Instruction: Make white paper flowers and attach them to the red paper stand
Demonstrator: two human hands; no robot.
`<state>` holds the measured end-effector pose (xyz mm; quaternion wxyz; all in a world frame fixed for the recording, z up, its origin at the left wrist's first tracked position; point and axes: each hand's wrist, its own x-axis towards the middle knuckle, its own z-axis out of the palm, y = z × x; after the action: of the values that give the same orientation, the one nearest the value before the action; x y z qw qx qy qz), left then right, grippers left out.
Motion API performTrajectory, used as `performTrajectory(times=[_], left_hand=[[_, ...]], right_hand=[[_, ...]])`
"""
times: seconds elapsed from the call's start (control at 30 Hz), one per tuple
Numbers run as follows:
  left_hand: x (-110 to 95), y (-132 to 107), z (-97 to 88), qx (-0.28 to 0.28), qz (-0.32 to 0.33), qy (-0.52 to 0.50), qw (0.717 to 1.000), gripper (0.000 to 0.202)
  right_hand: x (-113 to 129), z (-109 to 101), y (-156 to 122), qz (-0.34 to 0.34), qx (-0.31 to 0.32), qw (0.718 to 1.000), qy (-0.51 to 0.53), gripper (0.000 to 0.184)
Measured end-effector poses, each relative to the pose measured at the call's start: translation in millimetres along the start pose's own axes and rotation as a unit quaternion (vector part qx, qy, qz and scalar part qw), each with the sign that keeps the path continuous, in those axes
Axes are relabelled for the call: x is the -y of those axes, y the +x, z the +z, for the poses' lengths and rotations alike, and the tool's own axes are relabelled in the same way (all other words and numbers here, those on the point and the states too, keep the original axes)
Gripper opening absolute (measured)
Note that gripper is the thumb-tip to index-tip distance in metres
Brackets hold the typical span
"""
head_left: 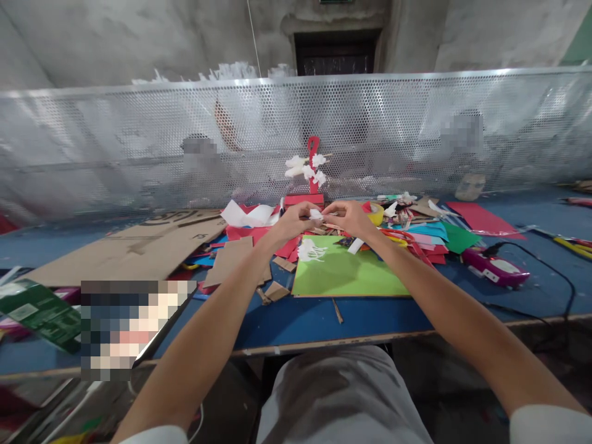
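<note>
Between my two hands, over the middle of the table, is a small white paper flower (316, 214). My left hand (296, 219) pinches it from the left, and the fingertips of my right hand (349, 217) close on its other side. Just beyond stands a red upright piece (313, 148) on a red base (304, 200), with several white flowers (308, 172) on it. Nearer to me, a white fringed paper cutout (311, 250) lies on a lime-green sheet (356, 274).
Flat cardboard (124, 243) covers the left side. Red sheets (481, 219), a yellow tape roll (375, 213) and a magenta corded device (497, 268) lie to the right. A green box (41, 311) sits front left. A perforated metal screen (259, 135) closes off the back.
</note>
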<state>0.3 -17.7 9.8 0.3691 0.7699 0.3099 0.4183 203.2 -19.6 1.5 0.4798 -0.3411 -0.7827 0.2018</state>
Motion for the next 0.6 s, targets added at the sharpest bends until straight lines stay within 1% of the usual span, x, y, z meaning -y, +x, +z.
performTrajectory(times=[0.1,0.23,0.4,0.6], left_hand=[[-0.7,0.7,1.4,-0.009,0.002,0.013,1.000,0.025],[0.8,3.3,3.1,-0.027,0.027,0.034,0.999,0.016],[-1.1,2.7,3.9,-0.041,0.044,0.044,0.997,0.015],[2.0,4.4,2.4,-0.030,0.053,0.051,0.997,0.017]], right_hand=[[1.3,0.1,-0.7,-0.002,0.002,1.000,-0.003,0.022],[-0.2,1.4,-1.2,-0.009,0.009,0.999,0.033,0.022],[-3.6,1.8,-0.8,0.001,0.005,0.999,0.047,0.024],[-1.2,0.7,-1.5,0.013,0.002,0.999,0.050,0.025]])
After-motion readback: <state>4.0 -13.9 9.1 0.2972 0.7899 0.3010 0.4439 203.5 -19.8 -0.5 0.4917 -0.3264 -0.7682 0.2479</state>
